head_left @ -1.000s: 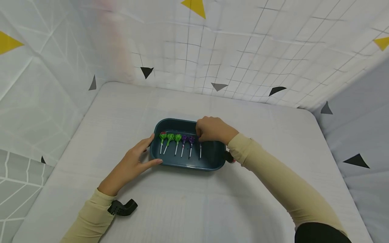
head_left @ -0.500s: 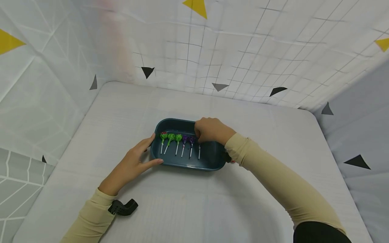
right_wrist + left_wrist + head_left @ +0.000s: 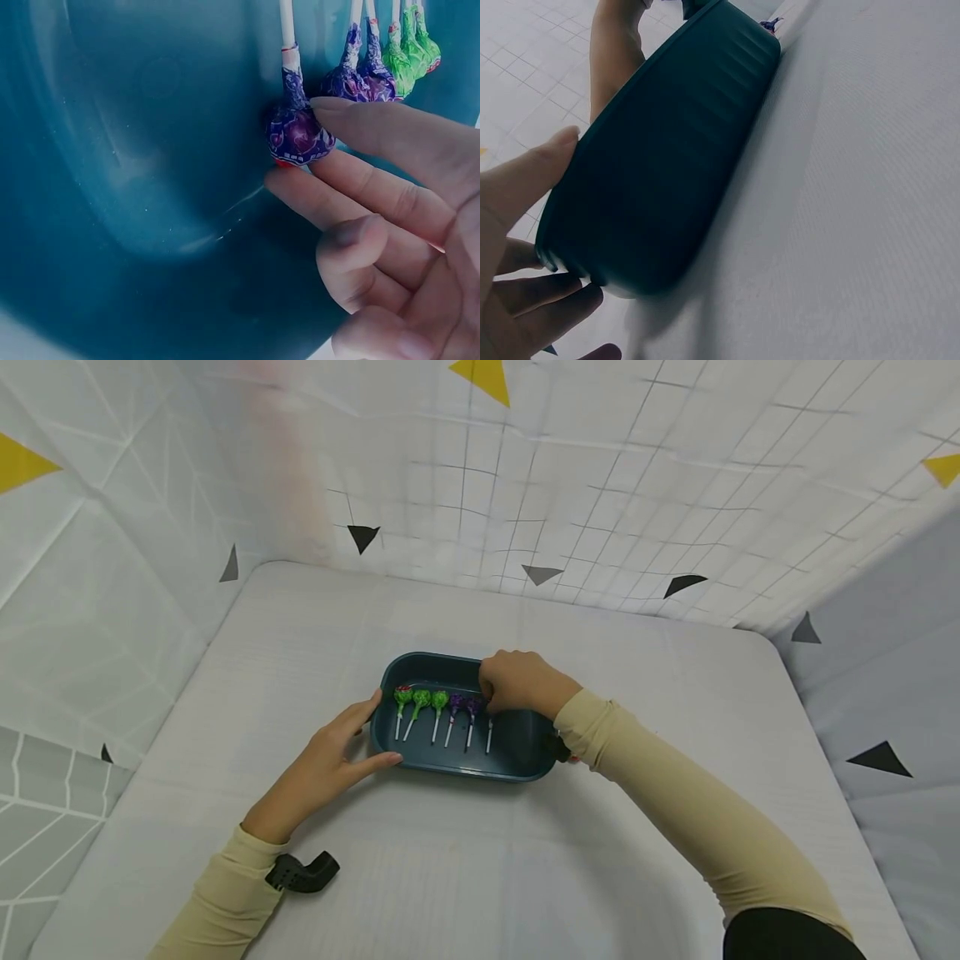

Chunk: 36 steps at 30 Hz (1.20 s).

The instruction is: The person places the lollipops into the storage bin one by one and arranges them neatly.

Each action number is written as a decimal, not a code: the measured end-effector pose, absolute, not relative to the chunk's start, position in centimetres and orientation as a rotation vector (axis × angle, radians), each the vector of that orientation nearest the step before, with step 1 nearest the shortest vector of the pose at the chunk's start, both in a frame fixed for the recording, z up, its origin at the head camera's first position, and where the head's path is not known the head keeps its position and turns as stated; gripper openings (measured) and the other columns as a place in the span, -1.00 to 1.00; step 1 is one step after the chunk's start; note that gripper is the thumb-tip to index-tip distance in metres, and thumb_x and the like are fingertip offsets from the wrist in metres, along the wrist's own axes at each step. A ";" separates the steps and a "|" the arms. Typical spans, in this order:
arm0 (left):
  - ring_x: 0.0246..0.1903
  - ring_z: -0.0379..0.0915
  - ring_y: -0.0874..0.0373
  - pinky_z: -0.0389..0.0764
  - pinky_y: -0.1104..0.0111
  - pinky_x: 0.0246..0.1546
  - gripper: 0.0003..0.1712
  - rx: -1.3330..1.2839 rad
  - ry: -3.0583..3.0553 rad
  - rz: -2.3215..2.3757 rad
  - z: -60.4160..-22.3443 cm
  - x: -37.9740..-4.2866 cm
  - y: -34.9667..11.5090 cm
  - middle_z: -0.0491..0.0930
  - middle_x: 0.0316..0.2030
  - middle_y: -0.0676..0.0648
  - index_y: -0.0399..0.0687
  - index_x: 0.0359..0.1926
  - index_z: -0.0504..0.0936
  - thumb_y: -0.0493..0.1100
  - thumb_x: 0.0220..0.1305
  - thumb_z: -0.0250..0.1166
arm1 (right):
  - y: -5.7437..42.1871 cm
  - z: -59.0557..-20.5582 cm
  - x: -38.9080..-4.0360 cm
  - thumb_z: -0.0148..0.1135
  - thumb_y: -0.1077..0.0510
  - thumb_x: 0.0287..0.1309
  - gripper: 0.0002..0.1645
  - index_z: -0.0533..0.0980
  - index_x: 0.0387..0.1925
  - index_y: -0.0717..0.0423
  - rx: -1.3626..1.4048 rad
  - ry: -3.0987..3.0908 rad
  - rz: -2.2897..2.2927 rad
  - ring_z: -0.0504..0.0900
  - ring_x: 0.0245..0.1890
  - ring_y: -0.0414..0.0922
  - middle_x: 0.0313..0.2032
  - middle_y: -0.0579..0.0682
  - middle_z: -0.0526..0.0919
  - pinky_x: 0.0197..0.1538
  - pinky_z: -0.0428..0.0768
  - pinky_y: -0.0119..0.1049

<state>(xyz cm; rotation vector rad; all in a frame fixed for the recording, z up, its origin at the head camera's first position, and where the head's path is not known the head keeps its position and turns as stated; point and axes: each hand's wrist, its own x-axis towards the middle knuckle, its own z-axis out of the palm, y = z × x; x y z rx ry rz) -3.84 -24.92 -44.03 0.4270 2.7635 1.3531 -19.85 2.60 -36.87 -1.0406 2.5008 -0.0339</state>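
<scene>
A dark teal tray (image 3: 450, 768) stands on the table. Inside, a row holds several lollipops: green-wrapped lollipops (image 3: 422, 699) at left, then purple-wrapped lollipops (image 3: 471, 706). My right hand (image 3: 525, 681) reaches over the far rim and pinches the rightmost purple lollipop (image 3: 298, 139) by its wrapped head, between thumb and fingers. Its white stick points toward me; the head view hides its candy behind the hand. My left hand (image 3: 322, 768) spans the tray's left end with straight, spread fingers. In the left wrist view, its thumb (image 3: 544, 172) touches the rim.
A white cloth covers the table (image 3: 420, 868), with patterned sheets (image 3: 600, 485) behind and at the sides. Beyond the tray's right end lies a small purple-and-red thing (image 3: 771, 25), mostly hidden. A black camera mount (image 3: 303, 871) sits on the left wrist.
My right hand has shifted slightly left, bringing the pinched lollipop's stick nearer the other purple ones. The left hand and tray have stayed in place.
</scene>
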 end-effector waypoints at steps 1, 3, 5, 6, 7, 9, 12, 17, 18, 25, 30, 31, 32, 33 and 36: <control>0.33 0.35 -0.27 0.44 -0.18 0.27 0.13 0.425 2.761 1.355 -44.0 -3.8 -24.9 0.21 0.51 -0.28 -0.19 0.65 0.03 0.04 0.32 0.51 | 2.6 -36.9 -19.8 0.59 0.09 0.14 -0.84 0.75 -0.35 0.06 -1.041 2.502 -0.033 0.65 -0.37 -0.13 -0.37 -0.11 0.72 -0.28 0.70 -0.15; 0.33 0.35 -0.27 0.43 -0.18 0.27 0.13 0.420 2.758 1.355 -44.0 -3.8 -24.9 0.20 0.52 -0.27 -0.18 0.65 0.03 0.05 0.32 0.51 | 2.7 -36.8 -19.8 0.59 0.08 0.14 -0.83 0.75 -0.34 0.06 -1.040 2.505 -0.034 0.65 -0.36 -0.13 -0.36 -0.11 0.72 -0.27 0.70 -0.16; 0.34 0.35 -0.27 0.43 -0.18 0.27 0.13 0.413 2.758 1.352 -44.0 -3.8 -24.9 0.20 0.52 -0.27 -0.17 0.65 0.03 0.05 0.32 0.51 | 2.8 -36.8 -19.8 0.59 0.08 0.14 -0.83 0.75 -0.32 0.07 -1.038 2.507 -0.038 0.66 -0.36 -0.13 -0.35 -0.10 0.72 -0.27 0.70 -0.16; 0.34 0.35 -0.27 0.43 -0.18 0.28 0.13 0.409 2.760 1.349 -44.0 -3.8 -24.9 0.19 0.52 -0.27 -0.17 0.65 0.03 0.05 0.31 0.51 | 2.8 -36.7 -19.8 0.59 0.08 0.13 -0.82 0.75 -0.32 0.07 -1.034 2.507 -0.040 0.66 -0.35 -0.13 -0.35 -0.11 0.72 -0.27 0.70 -0.16; 0.34 0.34 -0.27 0.42 -0.18 0.28 0.13 0.406 2.760 1.347 -44.0 -3.7 -24.9 0.19 0.52 -0.27 -0.17 0.65 0.03 0.05 0.31 0.51 | 2.9 -36.7 -19.8 0.59 0.07 0.13 -0.82 0.75 -0.31 0.07 -1.027 2.507 -0.044 0.66 -0.35 -0.13 -0.35 -0.10 0.72 -0.27 0.70 -0.17; 0.35 0.33 -0.28 0.41 -0.19 0.29 0.13 0.397 2.758 1.346 -44.0 -3.7 -24.9 0.17 0.53 -0.27 -0.16 0.66 0.03 0.05 0.31 0.51 | 2.9 -36.6 -19.8 0.59 0.07 0.13 -0.81 0.75 -0.30 0.07 -1.021 2.506 -0.048 0.66 -0.34 -0.14 -0.34 -0.10 0.72 -0.27 0.70 -0.17; 0.36 0.32 -0.29 0.41 -0.19 0.29 0.13 0.390 2.755 1.345 -43.9 -3.6 -24.9 0.16 0.54 -0.27 -0.15 0.66 0.03 0.03 0.31 0.51 | 3.1 -36.5 -19.7 0.59 0.06 0.14 -0.79 0.76 -0.27 0.09 -1.012 2.503 -0.057 0.67 -0.33 -0.13 -0.32 -0.09 0.73 -0.26 0.70 -0.17; 0.34 0.34 -0.28 0.42 -0.18 0.28 0.13 0.406 2.762 1.345 -44.1 -3.7 -24.9 0.17 0.53 -0.27 -0.16 0.66 0.03 0.02 0.31 0.52 | 3.7 -36.5 -19.5 0.60 0.05 0.13 -0.79 0.77 -0.26 0.07 -1.011 2.512 -0.091 0.67 -0.31 -0.14 -0.32 -0.10 0.73 -0.25 0.71 -0.17; 0.34 0.35 -0.27 0.42 -0.18 0.28 0.13 0.411 2.764 1.347 -44.1 -3.7 -24.9 0.18 0.53 -0.28 -0.16 0.65 0.03 0.02 0.31 0.52 | 3.8 -36.5 -19.5 0.60 0.04 0.13 -0.79 0.77 -0.27 0.06 -1.012 2.514 -0.101 0.68 -0.30 -0.15 -0.32 -0.11 0.74 -0.25 0.71 -0.17; 0.32 0.37 -0.26 0.43 -0.18 0.27 0.13 0.427 2.772 1.346 -44.2 -3.8 -24.9 0.20 0.52 -0.28 -0.18 0.65 0.04 0.05 0.31 0.51 | 5.2 -36.1 -19.4 0.58 0.02 0.13 -0.73 0.78 -0.19 0.07 -0.970 2.517 -0.170 0.71 -0.24 -0.14 -0.28 -0.11 0.76 -0.16 0.72 -0.12; 0.31 0.37 -0.25 0.44 -0.17 0.27 0.13 0.428 2.774 1.345 -44.3 -3.9 -24.9 0.21 0.52 -0.28 -0.18 0.65 0.04 0.05 0.30 0.51 | 6.4 -35.4 -19.4 0.57 0.01 0.15 -0.69 0.76 -0.15 0.11 -0.960 2.509 -0.222 0.72 -0.20 -0.13 -0.25 -0.10 0.77 -0.11 0.71 -0.10; 0.31 0.37 -0.25 0.44 -0.17 0.27 0.13 0.431 2.775 1.345 -44.3 -3.9 -24.9 0.21 0.51 -0.28 -0.18 0.65 0.04 0.04 0.30 0.52 | 6.6 -35.3 -19.3 0.57 0.02 0.16 -0.69 0.75 -0.14 0.11 -0.970 2.506 -0.235 0.72 -0.20 -0.13 -0.25 -0.11 0.77 -0.11 0.71 -0.11; 0.31 0.38 -0.25 0.44 -0.17 0.27 0.13 0.435 2.776 1.346 -44.4 -3.9 -24.9 0.21 0.51 -0.28 -0.19 0.65 0.04 0.04 0.31 0.51 | 6.9 -35.1 -19.3 0.57 0.02 0.17 -0.68 0.75 -0.13 0.12 -0.980 2.504 -0.246 0.72 -0.19 -0.14 -0.25 -0.11 0.77 -0.11 0.71 -0.11; 0.31 0.38 -0.25 0.44 -0.17 0.27 0.13 0.437 2.777 1.345 -44.4 -3.9 -24.9 0.21 0.52 -0.28 -0.19 0.65 0.04 0.03 0.31 0.51 | 7.1 -35.0 -19.2 0.56 0.04 0.18 -0.69 0.75 -0.12 0.13 -0.990 2.500 -0.262 0.72 -0.19 -0.14 -0.25 -0.12 0.77 -0.10 0.71 -0.10; 0.30 0.38 -0.26 0.45 -0.17 0.26 0.13 0.442 2.778 1.344 -44.4 -3.8 -24.9 0.20 0.52 -0.29 -0.20 0.65 0.04 0.03 0.31 0.51 | 7.9 -34.6 -18.9 0.55 0.06 0.21 -0.70 0.75 -0.10 0.13 -0.999 2.504 -0.293 0.72 -0.18 -0.14 -0.25 -0.14 0.77 -0.09 0.70 -0.10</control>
